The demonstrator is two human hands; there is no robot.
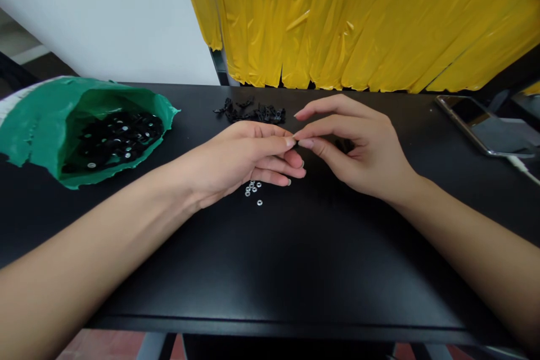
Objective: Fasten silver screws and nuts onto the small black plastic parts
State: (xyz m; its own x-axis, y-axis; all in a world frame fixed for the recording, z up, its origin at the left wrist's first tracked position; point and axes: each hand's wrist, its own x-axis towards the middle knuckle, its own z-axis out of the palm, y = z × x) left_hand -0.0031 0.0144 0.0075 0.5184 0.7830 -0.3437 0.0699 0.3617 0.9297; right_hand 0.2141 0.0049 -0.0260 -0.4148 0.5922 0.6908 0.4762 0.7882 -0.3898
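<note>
Fingertips [289,142] of the left hand [236,154] and right hand [371,143] pinch a small black part [297,144] between them above the table [278,270], near pale rings [254,189]; light, even pressure should keep it from slipping.

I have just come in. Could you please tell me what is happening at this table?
A person's left hand and right hand meet above the black table, fingertips pinching a small dark piece, mostly hidden. Small silvery rings lie on the near side of the left hand, and a heap of black parts lies beyond it. At the left, an open green bag holds more dark parts.
</note>
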